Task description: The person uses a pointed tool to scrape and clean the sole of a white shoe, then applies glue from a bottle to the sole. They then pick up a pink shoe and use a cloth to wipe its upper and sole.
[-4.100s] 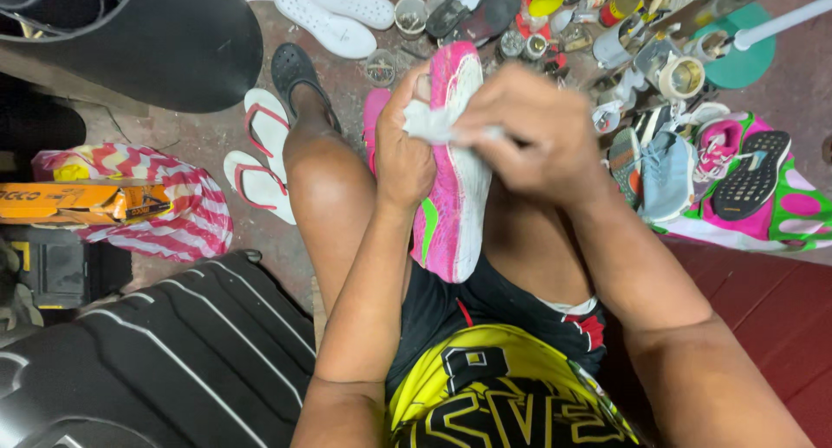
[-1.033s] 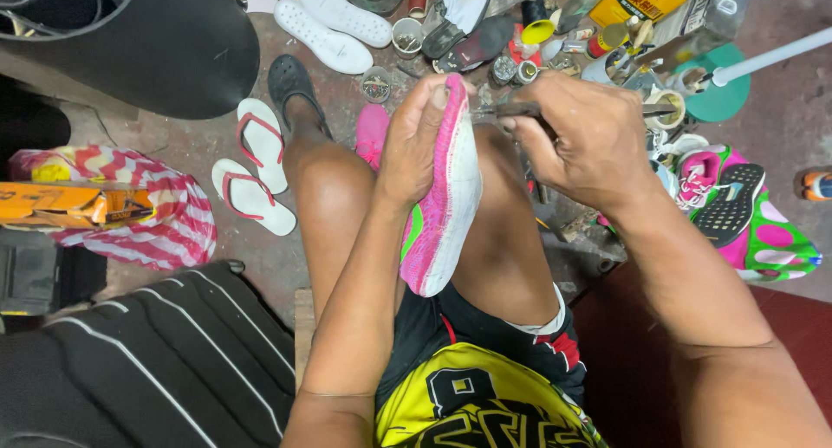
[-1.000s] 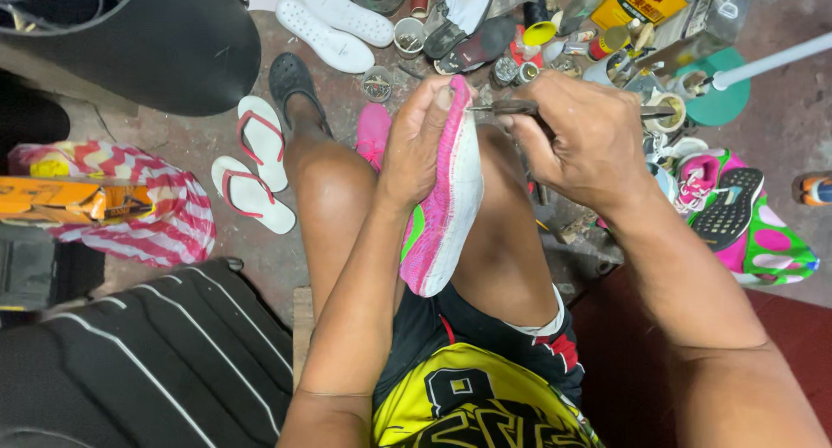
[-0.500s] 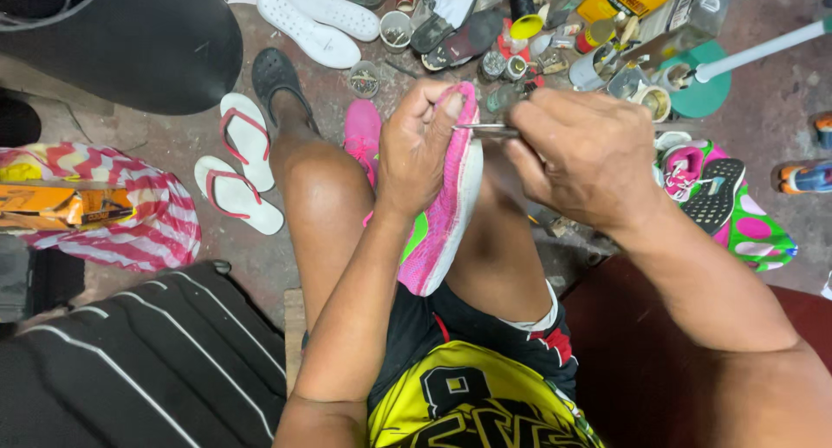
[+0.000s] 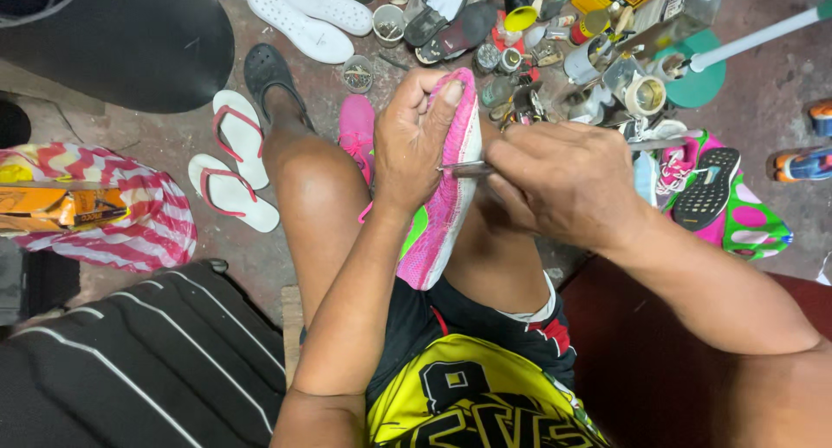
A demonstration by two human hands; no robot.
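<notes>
Looking down from the head view, I see the pink shoe point(image 5: 446, 197) standing on edge between the knees, its long axis running away from me, with my left hand point(image 5: 416, 140) closed around its far end. My right hand point(image 5: 563, 184) lies just right of it, its grip pinched shut on a thin metal tool point(image 5: 464, 168) whose tip touches the white sole edge; the upper is bright pink mesh with a green patch.

left hand point(image 5: 420, 140) raised between the knees, palm down, fingers curled closed in a grip, thumb stretched up along the top. right hand point(image 5: 563, 184) just beside it, fingers pinched tight, knuckles up. both forearms angle inward from the lap, wrists bent, hands nearly touching.
</notes>
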